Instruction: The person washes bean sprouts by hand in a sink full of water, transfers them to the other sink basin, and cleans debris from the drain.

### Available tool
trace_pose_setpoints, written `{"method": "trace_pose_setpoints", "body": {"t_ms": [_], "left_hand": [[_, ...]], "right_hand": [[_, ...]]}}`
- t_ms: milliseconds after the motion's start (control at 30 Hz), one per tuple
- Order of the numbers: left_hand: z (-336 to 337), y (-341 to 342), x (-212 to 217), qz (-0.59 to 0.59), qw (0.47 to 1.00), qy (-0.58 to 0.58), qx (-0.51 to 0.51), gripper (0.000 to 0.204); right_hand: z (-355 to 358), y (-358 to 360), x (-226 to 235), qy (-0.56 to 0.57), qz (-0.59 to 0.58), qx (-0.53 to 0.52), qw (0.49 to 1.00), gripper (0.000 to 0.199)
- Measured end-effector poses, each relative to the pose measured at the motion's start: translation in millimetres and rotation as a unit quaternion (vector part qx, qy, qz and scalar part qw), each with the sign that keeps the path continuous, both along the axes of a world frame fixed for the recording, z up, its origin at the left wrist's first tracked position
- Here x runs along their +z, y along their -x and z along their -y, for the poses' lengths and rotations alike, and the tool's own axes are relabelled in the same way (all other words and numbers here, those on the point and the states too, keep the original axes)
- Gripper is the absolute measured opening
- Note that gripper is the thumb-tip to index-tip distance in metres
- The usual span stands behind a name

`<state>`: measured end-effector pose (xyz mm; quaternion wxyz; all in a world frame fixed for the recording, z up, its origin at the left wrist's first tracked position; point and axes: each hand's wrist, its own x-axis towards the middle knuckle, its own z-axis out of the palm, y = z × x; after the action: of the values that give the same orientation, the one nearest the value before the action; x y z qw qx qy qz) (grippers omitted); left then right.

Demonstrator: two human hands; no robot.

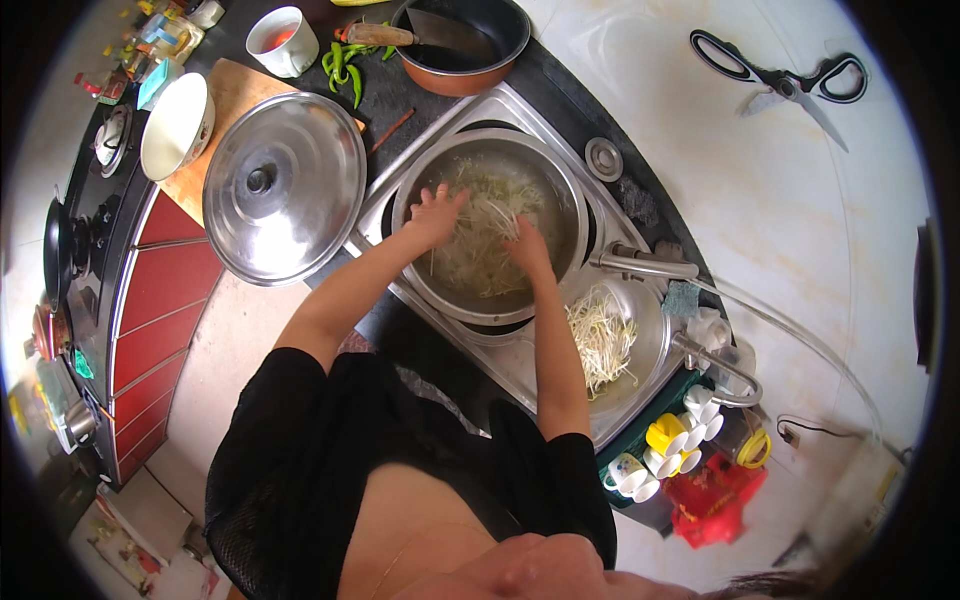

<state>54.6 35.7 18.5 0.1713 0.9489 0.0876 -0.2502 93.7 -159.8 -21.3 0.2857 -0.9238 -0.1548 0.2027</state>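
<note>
A large steel pot (412, 274) stands over the left sink basin, with water and loose bean sprouts (478, 262) in it. My left hand (437, 214) is over the pot's left side, its fingers spread and nothing gripped. Inside the right part of the pot, my right hand (527, 247) has its fingers curled around a small bunch of sprouts, partly hidden by the hand. A heap of pale bean sprouts (601, 342) lies in the right basin, beside my right forearm.
A big steel lid (285, 190) leans left of the pot by a cutting board (232, 80) and white bowl (178, 127). Beyond are a pan (455, 72) with a cleaver (448, 32), and green peppers (345, 75). Faucet (645, 262) and cups (665, 437) stand right.
</note>
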Motion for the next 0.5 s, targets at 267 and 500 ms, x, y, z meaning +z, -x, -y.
{"method": "trace_pose_setpoints", "body": {"t_ms": [267,500], "left_hand": [[0,2,-65,-0.013,0.989,0.052,-0.135,0.044],[4,28,-43,0.02,0.995,0.098,-0.031,0.031]], "right_hand": [[-13,3,27,-0.034,-0.138,0.014,0.99,0.024],[30,15,-16,0.032,-0.08,0.068,0.994,0.037]]}}
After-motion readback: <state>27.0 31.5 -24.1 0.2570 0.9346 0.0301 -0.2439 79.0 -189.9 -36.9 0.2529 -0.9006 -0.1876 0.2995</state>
